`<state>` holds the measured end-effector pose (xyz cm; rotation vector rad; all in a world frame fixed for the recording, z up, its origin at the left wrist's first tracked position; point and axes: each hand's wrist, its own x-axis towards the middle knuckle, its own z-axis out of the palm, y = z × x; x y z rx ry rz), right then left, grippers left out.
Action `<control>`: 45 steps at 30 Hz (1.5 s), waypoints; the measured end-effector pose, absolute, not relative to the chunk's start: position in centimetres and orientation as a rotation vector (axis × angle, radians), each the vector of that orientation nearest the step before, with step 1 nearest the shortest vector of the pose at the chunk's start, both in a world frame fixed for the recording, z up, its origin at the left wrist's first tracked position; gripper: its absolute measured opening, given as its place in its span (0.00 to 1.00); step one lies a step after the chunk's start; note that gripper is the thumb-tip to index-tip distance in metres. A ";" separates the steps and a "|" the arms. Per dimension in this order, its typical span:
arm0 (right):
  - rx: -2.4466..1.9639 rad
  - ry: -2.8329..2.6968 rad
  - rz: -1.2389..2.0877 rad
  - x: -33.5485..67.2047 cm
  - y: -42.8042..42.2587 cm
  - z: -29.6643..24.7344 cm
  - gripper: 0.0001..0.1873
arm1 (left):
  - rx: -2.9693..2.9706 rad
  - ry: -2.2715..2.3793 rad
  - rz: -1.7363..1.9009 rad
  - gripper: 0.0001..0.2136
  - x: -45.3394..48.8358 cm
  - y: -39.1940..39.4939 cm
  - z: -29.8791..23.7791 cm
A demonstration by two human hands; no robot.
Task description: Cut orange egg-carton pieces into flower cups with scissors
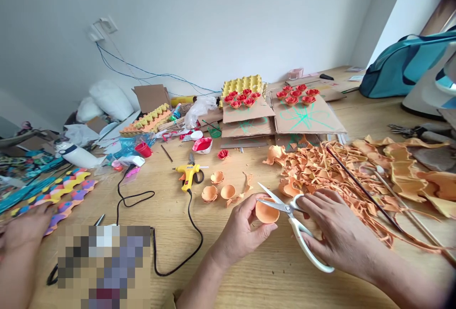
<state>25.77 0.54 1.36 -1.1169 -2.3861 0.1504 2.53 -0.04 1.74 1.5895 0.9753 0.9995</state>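
Note:
My left hand pinches a small orange cup cut from an egg carton between thumb and fingers. White-handled scissors are in my right hand, with fingers and thumb through the loops. The blades are spread, and one of them reaches across the rim of the cup. Beyond my left hand, several trimmed orange cups lie on the table, some stacked. A curled orange strip lies beside them.
A yellow glue gun trails its black cord left of the cups. Orange scraps heap at the right, crossed by a dark stick. Cardboard sheets carry red flowers behind. Another person's hand touches a painted carton at left.

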 end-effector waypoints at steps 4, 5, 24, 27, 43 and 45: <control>-1.136 -2.402 0.119 25.9 0.5 1.2 0.11 | 1.662 0.990 0.976 0.19 2.5 -0.1 1.6; -1.140 -2.408 0.124 25.9 0.5 1.1 0.11 | 1.675 0.990 0.972 0.19 2.5 -0.1 1.5; -1.122 -2.431 0.098 25.9 0.4 1.3 0.08 | 1.667 0.985 0.979 0.19 2.4 -0.1 1.7; -1.087 -2.409 0.101 26.0 0.5 1.3 0.08 | 1.646 0.966 0.966 0.19 2.3 -0.1 1.8; -0.989 -2.400 0.112 26.2 0.5 1.3 0.12 | 1.487 0.853 0.987 0.16 2.0 0.1 2.1; -1.033 -2.402 0.107 26.1 0.6 1.3 0.11 | 1.528 0.870 0.971 0.16 2.0 0.1 2.2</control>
